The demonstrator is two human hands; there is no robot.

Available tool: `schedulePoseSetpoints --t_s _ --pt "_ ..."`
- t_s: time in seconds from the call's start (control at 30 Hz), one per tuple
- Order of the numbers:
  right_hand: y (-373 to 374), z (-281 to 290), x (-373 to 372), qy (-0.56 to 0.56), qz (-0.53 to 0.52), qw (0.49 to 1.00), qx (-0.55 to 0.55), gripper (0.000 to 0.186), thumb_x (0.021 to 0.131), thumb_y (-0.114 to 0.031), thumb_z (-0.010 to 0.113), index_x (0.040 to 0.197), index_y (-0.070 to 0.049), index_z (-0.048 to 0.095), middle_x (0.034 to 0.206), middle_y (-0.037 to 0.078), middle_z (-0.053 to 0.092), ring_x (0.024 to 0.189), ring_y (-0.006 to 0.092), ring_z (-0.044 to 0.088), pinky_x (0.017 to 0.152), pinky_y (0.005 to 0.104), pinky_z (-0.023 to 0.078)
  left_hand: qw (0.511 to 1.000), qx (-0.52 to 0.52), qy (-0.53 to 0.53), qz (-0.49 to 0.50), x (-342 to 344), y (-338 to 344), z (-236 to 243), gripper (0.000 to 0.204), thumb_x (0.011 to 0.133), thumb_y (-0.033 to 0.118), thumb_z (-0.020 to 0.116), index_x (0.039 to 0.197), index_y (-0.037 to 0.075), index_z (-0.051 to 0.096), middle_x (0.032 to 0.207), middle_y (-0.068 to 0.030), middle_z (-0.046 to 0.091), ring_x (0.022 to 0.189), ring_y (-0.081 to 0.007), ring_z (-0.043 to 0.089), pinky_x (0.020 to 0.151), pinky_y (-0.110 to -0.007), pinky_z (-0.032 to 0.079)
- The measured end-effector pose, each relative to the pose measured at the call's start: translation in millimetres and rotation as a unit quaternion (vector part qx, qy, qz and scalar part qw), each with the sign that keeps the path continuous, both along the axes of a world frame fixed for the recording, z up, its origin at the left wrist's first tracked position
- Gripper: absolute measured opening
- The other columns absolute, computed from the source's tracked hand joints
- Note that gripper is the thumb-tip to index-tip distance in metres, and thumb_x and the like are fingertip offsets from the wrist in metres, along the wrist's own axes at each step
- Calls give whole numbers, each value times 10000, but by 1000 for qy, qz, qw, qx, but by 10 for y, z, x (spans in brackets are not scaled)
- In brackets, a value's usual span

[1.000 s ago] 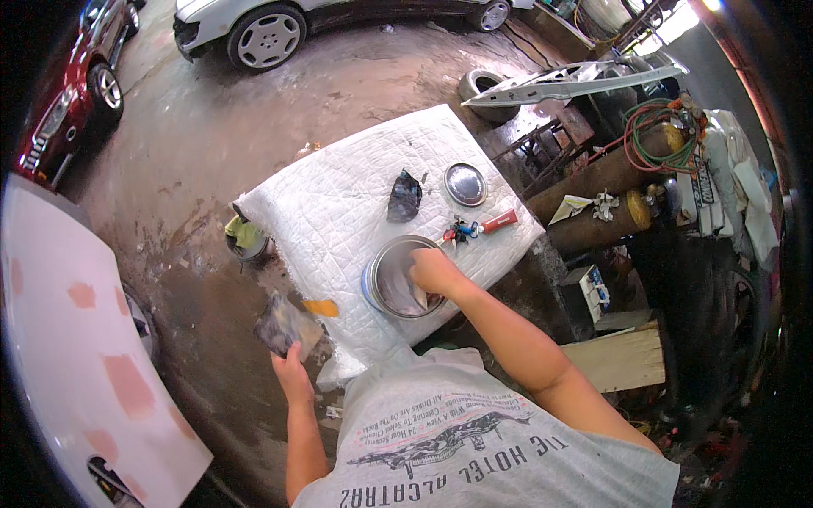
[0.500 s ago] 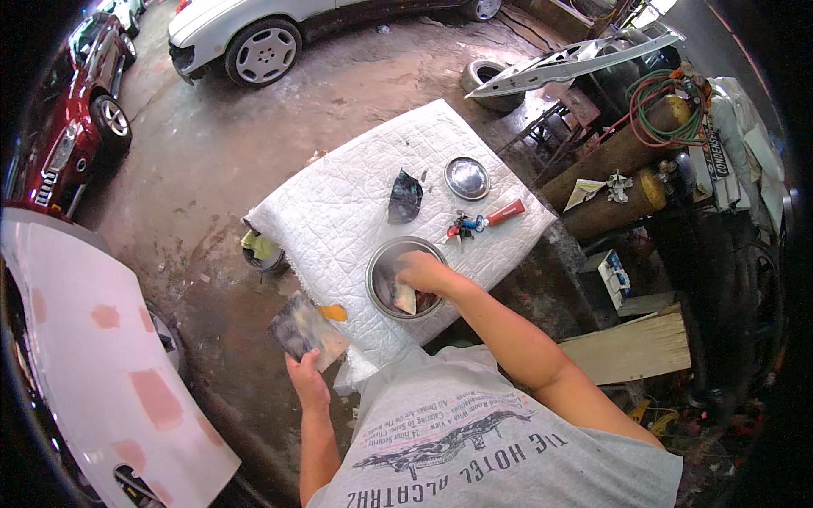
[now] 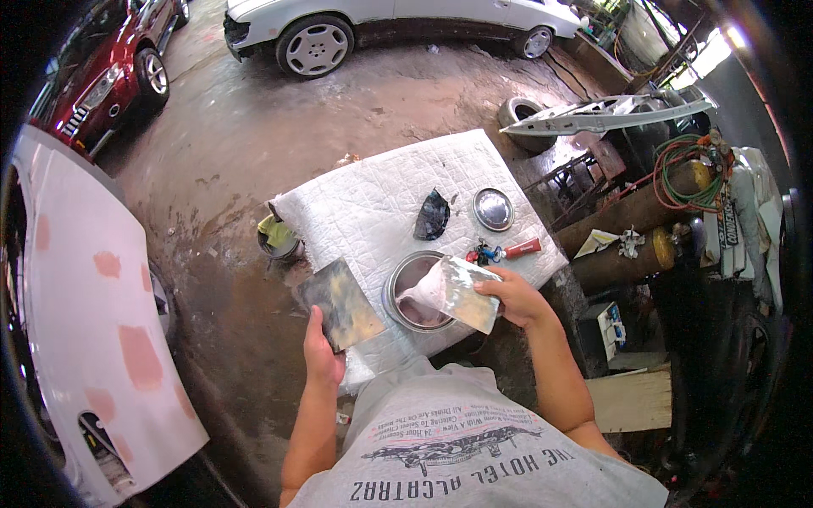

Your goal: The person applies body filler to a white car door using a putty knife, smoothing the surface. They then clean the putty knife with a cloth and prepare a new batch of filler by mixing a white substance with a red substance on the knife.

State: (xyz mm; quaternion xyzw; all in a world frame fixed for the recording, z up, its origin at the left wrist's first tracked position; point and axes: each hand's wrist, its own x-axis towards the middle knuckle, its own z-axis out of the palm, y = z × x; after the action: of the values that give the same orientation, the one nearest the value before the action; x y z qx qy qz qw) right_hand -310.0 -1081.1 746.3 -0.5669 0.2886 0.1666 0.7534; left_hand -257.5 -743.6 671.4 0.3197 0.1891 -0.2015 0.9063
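My left hand point(image 3: 323, 354) grips the edge of a flat rectangular mixing plate point(image 3: 342, 303), smeared grey and yellowish, left of the can. In my right hand point(image 3: 518, 298) is a thin, shiny putty spreader point(image 3: 474, 298), tilted over the open round can point(image 3: 393, 306). A thick lump of pale pink body filler point(image 3: 426, 292) clings to the spreader's left edge and hangs over the can's mouth. More pinkish paste shows inside the can. Just beyond lie a red tube point(image 3: 522, 248), the round metal lid point(image 3: 493, 209) and a dark sheet piece point(image 3: 433, 215).
A white quilted cover point(image 3: 373, 203) lies over the table. A small bucket point(image 3: 279, 240) with a yellow-green cloth stands at its left. A white car panel point(image 3: 93, 339) with pink patches is farther left. Gas cylinders point(image 3: 660, 249) and a tyre point(image 3: 525, 123) are on the right.
My right hand has come up out of the can and moved right, bringing the spreader out with filler on it. My left hand has brought the plate nearer the can. The view has shifted.
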Motion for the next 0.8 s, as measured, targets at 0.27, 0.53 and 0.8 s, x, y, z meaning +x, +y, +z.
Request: schedulePoseSetpoints --t_s 0.27,0.53,0.8 --pt "-233 697 -99 -96 -2 993 -66 369 878 -71 672 1210 72 599 1075 96 685 901 153 671 788 300 549 968 191 -100 -128 116 -380 -116 347 1019 247 534 1260 4 595 1161 -59 659 1038 -143 602 938 -297 459" --pt "8 1723 27 -118 59 957 -257 346 831 -97 705 1131 68 648 958 64 697 798 124 647 738 275 523 962 147 -134 -186 349 -1009 -40 459 1055 392 462 1175 -24 615 1054 -54 641 951 -134 562 879 -292 453" --pt "626 2058 230 -140 380 710 -576 375 869 -167 652 1212 -18 626 864 242 680 795 305 695 741 387 541 964 85 -172 -186 265 -1149 418 469 1062 396 451 1184 -34 593 1068 -72 644 934 -154 593 866 -292 474"
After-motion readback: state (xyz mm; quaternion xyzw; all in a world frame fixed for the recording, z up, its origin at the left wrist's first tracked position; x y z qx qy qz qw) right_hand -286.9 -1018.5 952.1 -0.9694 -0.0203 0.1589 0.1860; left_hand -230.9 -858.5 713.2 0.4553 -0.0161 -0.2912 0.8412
